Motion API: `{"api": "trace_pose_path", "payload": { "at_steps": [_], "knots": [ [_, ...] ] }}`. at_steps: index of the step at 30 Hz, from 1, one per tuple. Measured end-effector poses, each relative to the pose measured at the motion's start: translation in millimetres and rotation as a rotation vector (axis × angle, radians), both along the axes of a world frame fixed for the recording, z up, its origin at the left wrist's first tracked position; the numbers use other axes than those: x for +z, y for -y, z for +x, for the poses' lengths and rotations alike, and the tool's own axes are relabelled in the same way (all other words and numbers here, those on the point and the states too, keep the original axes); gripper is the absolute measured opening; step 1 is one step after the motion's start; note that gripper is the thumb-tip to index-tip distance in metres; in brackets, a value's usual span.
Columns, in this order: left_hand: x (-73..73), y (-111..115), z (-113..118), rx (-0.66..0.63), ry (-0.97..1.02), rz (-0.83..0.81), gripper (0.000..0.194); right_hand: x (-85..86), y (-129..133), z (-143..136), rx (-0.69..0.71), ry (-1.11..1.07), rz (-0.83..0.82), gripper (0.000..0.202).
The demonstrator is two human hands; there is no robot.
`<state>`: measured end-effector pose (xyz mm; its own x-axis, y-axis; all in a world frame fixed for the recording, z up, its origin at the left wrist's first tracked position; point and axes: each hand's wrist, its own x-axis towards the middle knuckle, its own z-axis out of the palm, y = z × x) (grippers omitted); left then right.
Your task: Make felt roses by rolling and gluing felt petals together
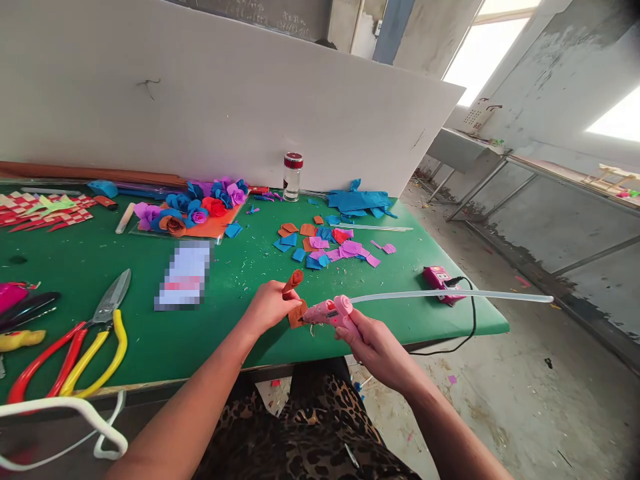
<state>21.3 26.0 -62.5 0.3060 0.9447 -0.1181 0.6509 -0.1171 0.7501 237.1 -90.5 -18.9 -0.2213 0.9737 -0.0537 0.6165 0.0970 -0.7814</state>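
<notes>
Near the front edge of the table, my left hand is closed on an orange-brown rolled paper piece, which stands upright above the fingers. An orange-brown paper petal sticks out just below the thumb; whether it is joined to the roll I cannot tell. My right hand grips a pink glue gun, its nozzle pointing left at the petal and touching or nearly touching it. From the back of the gun a long translucent glue stick reaches out to the right.
Loose paper petals lie beyond my hands, with blue crepe paper and a glass jar behind. Paper flowers sit back left. Red-and-yellow-handled shears lie left. A pink power socket with a black cord stands right.
</notes>
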Motion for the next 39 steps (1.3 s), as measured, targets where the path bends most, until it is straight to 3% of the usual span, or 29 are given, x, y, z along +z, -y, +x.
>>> {"api": "trace_pose_path", "payload": {
  "at_steps": [29,39],
  "knots": [
    [2.4,1.1,-0.5,-0.003,0.012,0.007,0.015,4.3,0.1,-8.2,0.018,0.054,0.059,0.038],
    [1.0,1.1,-0.9,-0.004,0.031,0.003,0.016,1.8,-0.2,-7.6,0.008,0.108,0.063,0.034]
  ]
}}
